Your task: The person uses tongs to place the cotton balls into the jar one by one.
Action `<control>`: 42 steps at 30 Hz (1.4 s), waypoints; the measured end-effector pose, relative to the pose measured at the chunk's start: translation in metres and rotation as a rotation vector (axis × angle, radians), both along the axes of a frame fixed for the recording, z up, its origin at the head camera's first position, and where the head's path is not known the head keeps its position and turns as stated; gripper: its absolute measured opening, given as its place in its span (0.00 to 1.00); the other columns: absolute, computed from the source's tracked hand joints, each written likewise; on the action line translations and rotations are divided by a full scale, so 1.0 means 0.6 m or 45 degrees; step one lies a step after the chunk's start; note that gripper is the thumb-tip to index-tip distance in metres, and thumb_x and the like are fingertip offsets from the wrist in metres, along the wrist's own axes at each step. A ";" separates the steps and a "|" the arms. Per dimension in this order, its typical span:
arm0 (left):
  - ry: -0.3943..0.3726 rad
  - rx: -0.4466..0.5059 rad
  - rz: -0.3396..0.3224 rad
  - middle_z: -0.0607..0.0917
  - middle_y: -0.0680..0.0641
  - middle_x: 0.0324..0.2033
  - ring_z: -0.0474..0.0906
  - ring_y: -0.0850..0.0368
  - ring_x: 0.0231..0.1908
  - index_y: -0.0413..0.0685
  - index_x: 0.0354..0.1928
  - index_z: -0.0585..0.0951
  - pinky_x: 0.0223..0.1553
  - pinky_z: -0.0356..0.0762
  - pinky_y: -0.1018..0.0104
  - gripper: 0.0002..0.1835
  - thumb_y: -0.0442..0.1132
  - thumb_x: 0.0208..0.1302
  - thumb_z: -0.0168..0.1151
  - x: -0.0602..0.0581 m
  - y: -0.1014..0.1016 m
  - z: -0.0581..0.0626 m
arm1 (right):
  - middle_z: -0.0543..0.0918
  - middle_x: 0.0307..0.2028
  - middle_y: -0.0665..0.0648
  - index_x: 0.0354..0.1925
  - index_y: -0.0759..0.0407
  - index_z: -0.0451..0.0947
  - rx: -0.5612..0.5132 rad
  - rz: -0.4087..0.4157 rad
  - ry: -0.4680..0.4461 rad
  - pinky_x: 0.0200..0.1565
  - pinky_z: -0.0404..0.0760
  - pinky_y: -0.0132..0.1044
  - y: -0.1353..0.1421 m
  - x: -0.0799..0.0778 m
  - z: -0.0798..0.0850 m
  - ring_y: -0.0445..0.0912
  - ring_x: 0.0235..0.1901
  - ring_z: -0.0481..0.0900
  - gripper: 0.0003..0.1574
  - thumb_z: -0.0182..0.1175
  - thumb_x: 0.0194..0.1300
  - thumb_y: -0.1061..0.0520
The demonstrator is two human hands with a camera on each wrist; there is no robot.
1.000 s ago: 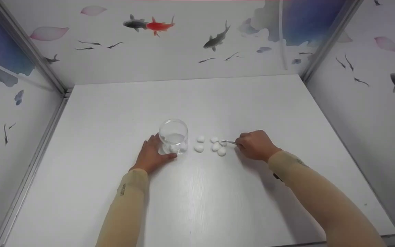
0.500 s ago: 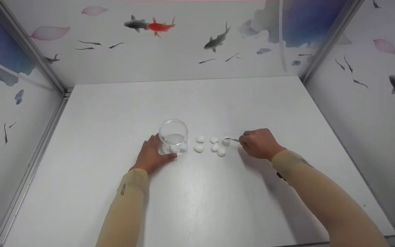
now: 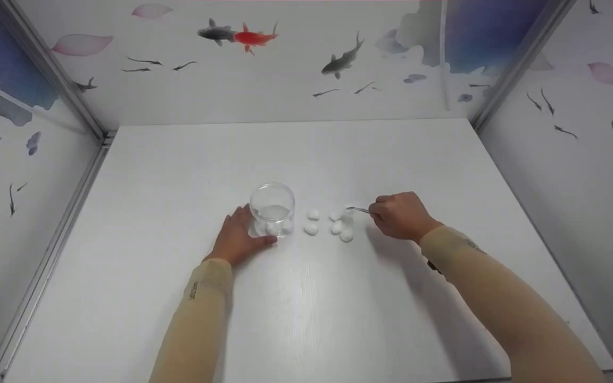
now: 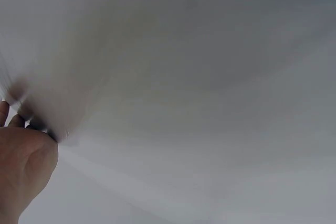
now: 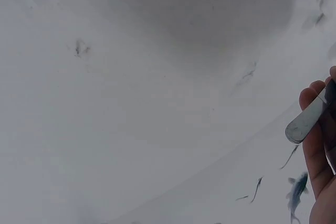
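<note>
My left hand holds a clear glass jar at its lower left side, thumb in front and fingers behind. Several white cotton balls show through its lower part. In my right hand I grip metal tweezers, whose rounded end juts out in the right wrist view. The tip is just above a blurred white ball at the back of a small cluster of cotton balls. Part of my left hand shows at the edge of the left wrist view.
Two more cotton balls lie between the jar and the cluster. Everything stands on a white table, bounded by printed panels with fish at the back and both sides.
The tweezers' tip and the ball beneath it have shifted away from me, toward the back of the table. My left hand stays at the jar; the head view has shifted slightly.
</note>
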State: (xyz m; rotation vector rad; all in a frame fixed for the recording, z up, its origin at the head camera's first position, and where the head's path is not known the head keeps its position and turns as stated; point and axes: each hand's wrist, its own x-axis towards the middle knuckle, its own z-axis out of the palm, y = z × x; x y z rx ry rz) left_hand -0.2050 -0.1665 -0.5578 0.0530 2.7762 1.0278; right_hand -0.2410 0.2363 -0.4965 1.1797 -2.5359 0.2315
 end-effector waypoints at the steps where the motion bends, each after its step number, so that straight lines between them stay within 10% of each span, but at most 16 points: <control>1: 0.003 0.001 -0.004 0.55 0.40 0.76 0.42 0.45 0.76 0.49 0.79 0.53 0.76 0.34 0.53 0.64 0.71 0.47 0.72 -0.001 0.000 0.000 | 0.76 0.18 0.49 0.23 0.54 0.82 0.004 0.002 0.006 0.13 0.69 0.36 -0.003 -0.002 0.004 0.40 0.13 0.67 0.12 0.62 0.58 0.68; 18: 0.031 -0.026 -0.022 0.57 0.41 0.76 0.43 0.46 0.76 0.47 0.79 0.53 0.76 0.33 0.56 0.64 0.72 0.46 0.71 0.001 -0.002 -0.001 | 0.81 0.22 0.52 0.33 0.57 0.87 0.044 0.129 0.134 0.16 0.76 0.37 -0.163 -0.023 0.113 0.43 0.16 0.74 0.06 0.63 0.63 0.62; 42: 0.036 -0.016 -0.035 0.56 0.41 0.76 0.43 0.46 0.76 0.50 0.79 0.52 0.76 0.31 0.56 0.66 0.73 0.44 0.71 -0.006 -0.004 -0.010 | 0.83 0.25 0.50 0.31 0.54 0.86 0.185 0.207 0.131 0.15 0.77 0.42 -0.218 -0.016 0.094 0.45 0.18 0.78 0.05 0.63 0.61 0.59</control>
